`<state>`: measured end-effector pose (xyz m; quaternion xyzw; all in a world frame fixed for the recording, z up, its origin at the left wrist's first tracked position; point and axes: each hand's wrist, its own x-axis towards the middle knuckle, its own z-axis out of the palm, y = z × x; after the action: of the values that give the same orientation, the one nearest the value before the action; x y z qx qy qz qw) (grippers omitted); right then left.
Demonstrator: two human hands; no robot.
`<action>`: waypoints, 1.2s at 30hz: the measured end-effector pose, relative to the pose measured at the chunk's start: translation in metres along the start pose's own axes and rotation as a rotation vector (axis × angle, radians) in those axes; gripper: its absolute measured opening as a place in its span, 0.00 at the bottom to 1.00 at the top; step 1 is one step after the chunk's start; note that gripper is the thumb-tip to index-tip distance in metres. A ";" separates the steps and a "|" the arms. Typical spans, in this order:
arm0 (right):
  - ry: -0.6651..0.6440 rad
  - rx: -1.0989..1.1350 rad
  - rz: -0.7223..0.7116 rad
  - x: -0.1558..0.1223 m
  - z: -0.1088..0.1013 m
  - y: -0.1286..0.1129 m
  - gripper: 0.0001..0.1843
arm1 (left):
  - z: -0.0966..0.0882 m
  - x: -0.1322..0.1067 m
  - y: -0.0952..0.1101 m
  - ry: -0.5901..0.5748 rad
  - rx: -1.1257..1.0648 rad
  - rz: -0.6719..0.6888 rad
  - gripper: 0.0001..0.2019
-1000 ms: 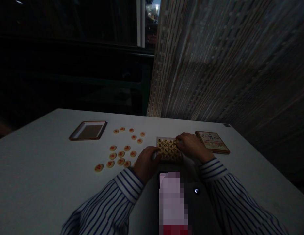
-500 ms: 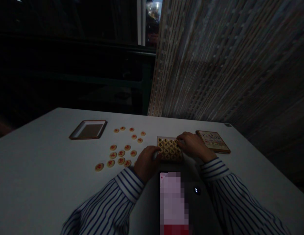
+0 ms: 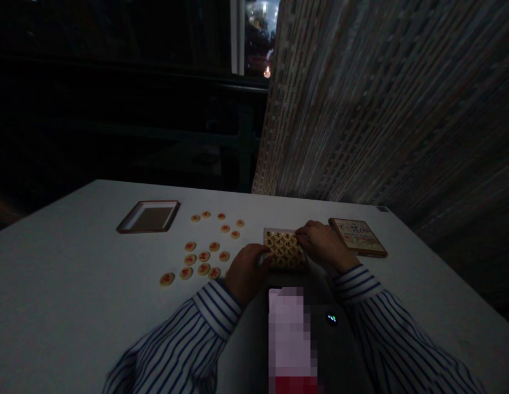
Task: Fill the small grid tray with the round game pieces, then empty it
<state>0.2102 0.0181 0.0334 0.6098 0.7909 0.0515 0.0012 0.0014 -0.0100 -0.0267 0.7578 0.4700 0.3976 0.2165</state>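
A small tray (image 3: 274, 230) packed with rows of round Chinese chess pieces (image 3: 284, 250), marked in black, lies on the table in front of me. My left hand (image 3: 248, 271) grips its left side, thumb and fingers curled at the edge. At the far right corner, my right hand (image 3: 325, 244) holds the other side with bent fingers. Left of the tray, several loose red-marked Chinese chess pieces (image 3: 204, 256) are spread face up. Part of one is hidden behind my left hand.
An open shallow box half (image 3: 175, 214) sits at the far left of the white table (image 3: 94, 262). A box lid with a printed picture (image 3: 358, 237) lies beyond my right hand. A phone with a blurred screen (image 3: 291, 334) is close to me. A string curtain (image 3: 340, 109) hangs behind.
The view has shifted very slightly. Both hands stay on the tray, and the loose pieces have not moved on the table.
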 end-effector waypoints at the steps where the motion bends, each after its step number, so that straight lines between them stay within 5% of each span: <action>1: -0.003 -0.003 0.006 0.000 0.000 -0.001 0.18 | 0.000 0.000 0.000 0.001 -0.002 0.003 0.10; 36: -0.037 -0.017 0.038 0.002 0.003 -0.003 0.18 | 0.000 -0.001 -0.001 0.003 0.011 0.028 0.10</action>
<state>0.2072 0.0193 0.0299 0.6255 0.7786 0.0470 0.0204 0.0006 -0.0109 -0.0278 0.7650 0.4616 0.3991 0.2060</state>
